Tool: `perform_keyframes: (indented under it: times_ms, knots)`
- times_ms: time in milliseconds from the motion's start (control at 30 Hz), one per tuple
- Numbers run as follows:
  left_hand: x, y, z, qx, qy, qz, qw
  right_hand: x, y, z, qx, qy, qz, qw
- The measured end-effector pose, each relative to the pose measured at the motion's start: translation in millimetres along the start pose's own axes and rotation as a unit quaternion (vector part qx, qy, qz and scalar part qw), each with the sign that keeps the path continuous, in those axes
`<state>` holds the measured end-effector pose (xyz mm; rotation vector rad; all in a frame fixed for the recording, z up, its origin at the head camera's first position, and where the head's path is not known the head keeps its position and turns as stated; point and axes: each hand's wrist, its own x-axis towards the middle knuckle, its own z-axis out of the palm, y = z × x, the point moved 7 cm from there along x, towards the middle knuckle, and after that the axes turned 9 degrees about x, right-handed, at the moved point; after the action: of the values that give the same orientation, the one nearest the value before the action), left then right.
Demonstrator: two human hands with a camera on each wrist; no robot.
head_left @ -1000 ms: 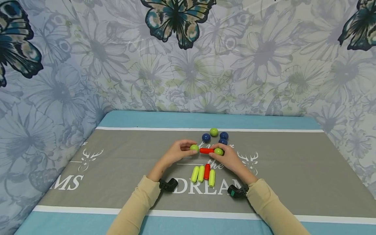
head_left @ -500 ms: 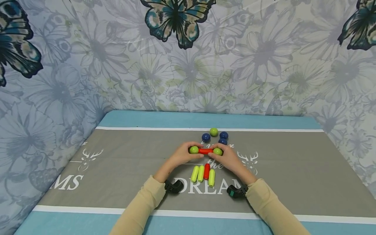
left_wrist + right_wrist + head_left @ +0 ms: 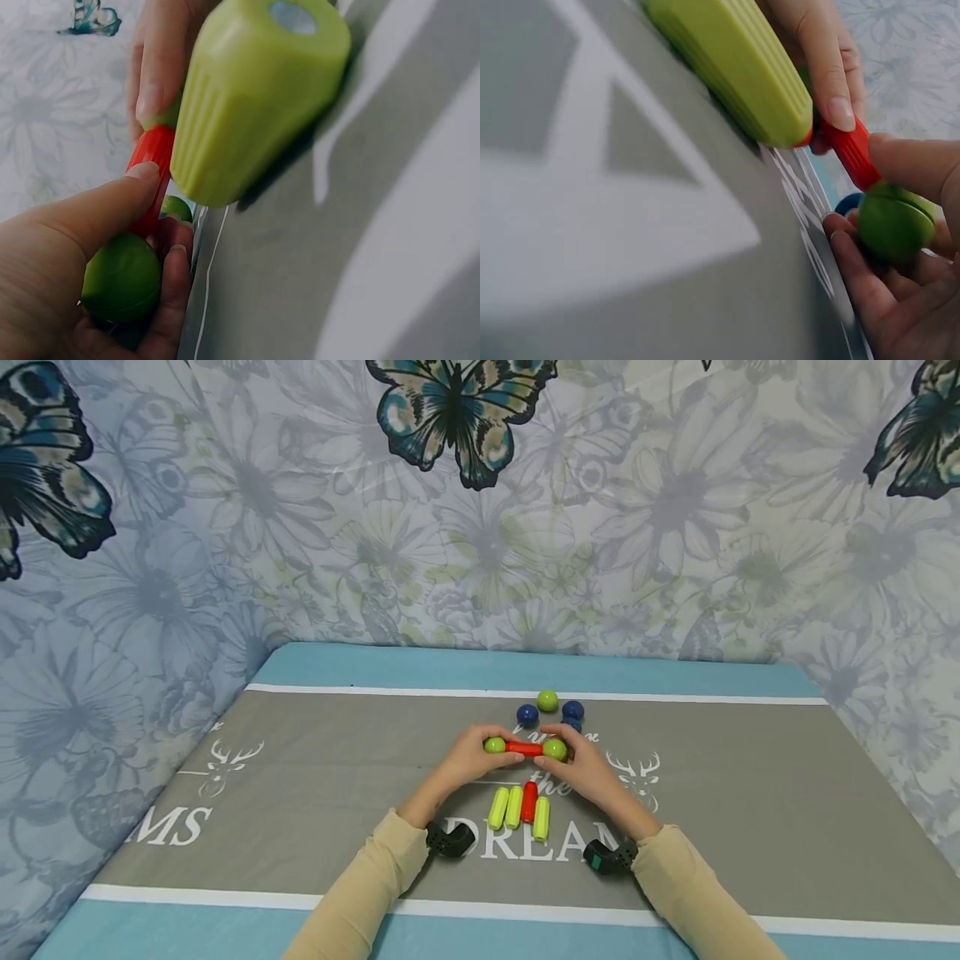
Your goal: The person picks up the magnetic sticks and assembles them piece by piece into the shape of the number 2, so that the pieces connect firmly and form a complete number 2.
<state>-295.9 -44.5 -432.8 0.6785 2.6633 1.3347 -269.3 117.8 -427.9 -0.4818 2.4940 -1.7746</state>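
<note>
Near the mat's middle, a short red rod (image 3: pixel 523 748) lies between two green balls, one at each end. My left hand (image 3: pixel 463 762) holds the left green ball (image 3: pixel 124 277), its thumb reaching onto the red rod in the left wrist view. The right green ball (image 3: pixel 896 223) sits within the curled fingers of my right hand (image 3: pixel 588 771), whose thumb lies at the rod's end. Just in front of both hands are several loose rods: yellow-green rods (image 3: pixel 498 808) and another red rod (image 3: pixel 529 802).
Behind the hands lie a loose green ball (image 3: pixel 547 701) and blue balls (image 3: pixel 527 716), one partly hidden by the right hand. A grey printed mat (image 3: pixel 315 793) with white borders covers the blue tabletop (image 3: pixel 202 935). Floral fabric (image 3: pixel 487 568) with butterflies hangs behind.
My left hand has moved right, and its green ball has closed a small gap to the red rod's left end. The right hand stays nearly in place. The view has shifted slightly.
</note>
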Motion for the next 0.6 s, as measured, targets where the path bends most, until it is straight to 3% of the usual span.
perform_keyframes:
  times_ms: [133, 267, 433, 600]
  knots:
    - [-2.3, -0.8, -2.2, -0.012, 0.013, -0.004, 0.9998, -11.3, 5, -4, 0.04, 0.004, 0.027, 0.9988]
    - [-4.8, -3.2, -2.7, -0.023, 0.019, -0.013, 0.9995, -29.6, 5, -8, 0.038, 0.026, 0.034, 0.9984]
    - [-4.9, -4.7, -3.7, -0.027, 0.024, -0.016, 0.9992, -50.7, -1, -5, -0.008, 0.03, 0.014, 0.9994]
    - [-1.9, -4.5, -5.8, -0.021, 0.03, -0.017, 0.9992, -62.1, -12, 7, -0.084, -0.02, -0.016, 0.9961]
